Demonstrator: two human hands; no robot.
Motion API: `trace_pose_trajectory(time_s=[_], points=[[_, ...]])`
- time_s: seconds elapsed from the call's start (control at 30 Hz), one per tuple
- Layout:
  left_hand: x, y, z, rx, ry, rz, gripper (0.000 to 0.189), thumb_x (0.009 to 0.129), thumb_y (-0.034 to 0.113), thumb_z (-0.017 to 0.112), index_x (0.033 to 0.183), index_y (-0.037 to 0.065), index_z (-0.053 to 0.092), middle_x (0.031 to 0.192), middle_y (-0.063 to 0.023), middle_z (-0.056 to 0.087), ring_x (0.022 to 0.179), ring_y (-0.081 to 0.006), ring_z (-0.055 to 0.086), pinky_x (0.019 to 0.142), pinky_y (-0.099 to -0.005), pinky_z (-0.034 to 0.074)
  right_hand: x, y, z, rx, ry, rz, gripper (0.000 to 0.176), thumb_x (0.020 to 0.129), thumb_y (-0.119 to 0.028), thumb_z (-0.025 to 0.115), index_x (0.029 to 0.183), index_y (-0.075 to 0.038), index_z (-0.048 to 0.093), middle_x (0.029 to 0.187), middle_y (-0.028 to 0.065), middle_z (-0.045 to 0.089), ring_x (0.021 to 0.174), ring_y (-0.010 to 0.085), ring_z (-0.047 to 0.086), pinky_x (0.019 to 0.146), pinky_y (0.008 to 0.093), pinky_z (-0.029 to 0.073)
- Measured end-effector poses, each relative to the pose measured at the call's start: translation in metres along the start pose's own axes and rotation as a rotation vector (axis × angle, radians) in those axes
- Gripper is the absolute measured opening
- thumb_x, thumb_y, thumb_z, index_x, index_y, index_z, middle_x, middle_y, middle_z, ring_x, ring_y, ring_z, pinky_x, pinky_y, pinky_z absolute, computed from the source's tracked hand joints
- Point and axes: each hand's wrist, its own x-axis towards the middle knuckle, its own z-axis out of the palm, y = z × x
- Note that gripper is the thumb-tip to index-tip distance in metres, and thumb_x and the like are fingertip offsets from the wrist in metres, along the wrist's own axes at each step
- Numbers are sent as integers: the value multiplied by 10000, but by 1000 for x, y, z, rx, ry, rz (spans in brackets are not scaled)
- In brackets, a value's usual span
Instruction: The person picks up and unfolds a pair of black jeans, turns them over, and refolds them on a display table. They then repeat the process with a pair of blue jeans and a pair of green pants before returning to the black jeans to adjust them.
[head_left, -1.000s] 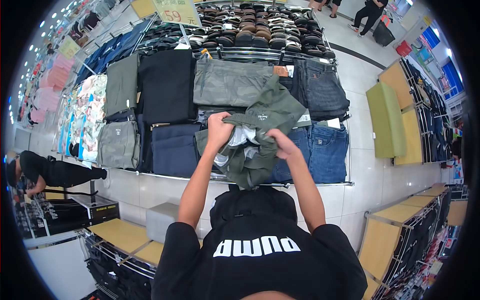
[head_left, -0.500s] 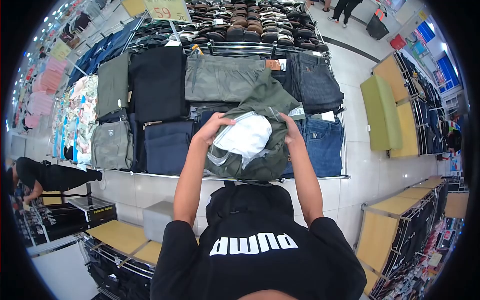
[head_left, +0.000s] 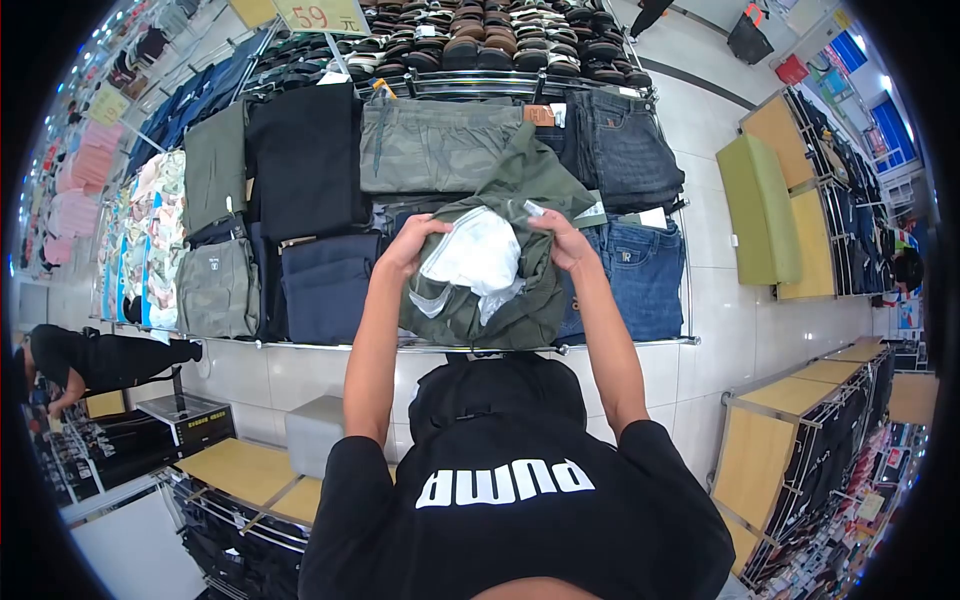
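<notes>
An olive-green garment (head_left: 540,175), probably trousers, lies bunched on the display table at its front edge, its white inner fabric (head_left: 475,250) showing in the middle. My left hand (head_left: 408,245) is closed on the left side of the opening, thumb over the white fabric. On the right, my right hand (head_left: 563,242) pinches the green cloth near a pale strip along its edge. Folded blue jeans (head_left: 640,280) sit just right of my right hand, and folded navy trousers (head_left: 330,290) to the left of my left hand. Camouflage shorts (head_left: 430,145) lie behind the garment.
Rows of shoes (head_left: 480,40) stand at the back, behind a metal rail. A price sign (head_left: 320,16) rises at back left. A green padded bench (head_left: 757,220) is to the right. At far left a person in black (head_left: 90,355) bends over a rack.
My right hand has shifted left and slightly up along the garment's edge. The green cloth and white fabric have moved slightly left and are a little more folded together.
</notes>
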Motion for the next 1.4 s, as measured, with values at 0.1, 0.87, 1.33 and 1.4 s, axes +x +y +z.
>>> trace_pose_trajectory(time_s=[0.1,0.87,1.33,1.4], points=[[-6,-2,2,510,-28,206,283,773,96,665,1017,-47,686,922,-77,720,842,-142,643,779,-287,489,2,1,20,-748,260,-256,232,730,101,695,912,-26,624,958,58,681,842,154,654,758,282,501],[4,-33,28,676,112,594,374,748,94,768,837,53,407,697,-19,410,676,-113,370,622,-279,367,-47,17,21,-1524,1126,-895,404,691,-59,698,1071,-54,562,989,81,590,993,256,569,918,434,400],[-10,-10,61,596,53,628,307,753,10,751,841,47,459,651,16,440,640,-66,392,571,-248,341,-35,-5,44,-1979,400,-342,195,719,-205,789,859,-83,729,808,168,701,799,382,678,721,490,527],[-11,-9,63,694,89,605,316,742,39,779,867,41,488,665,2,454,630,-86,417,576,-260,362,-38,-6,41,-1929,386,-327,236,742,-197,759,945,-78,740,878,191,708,857,400,672,783,486,529]])
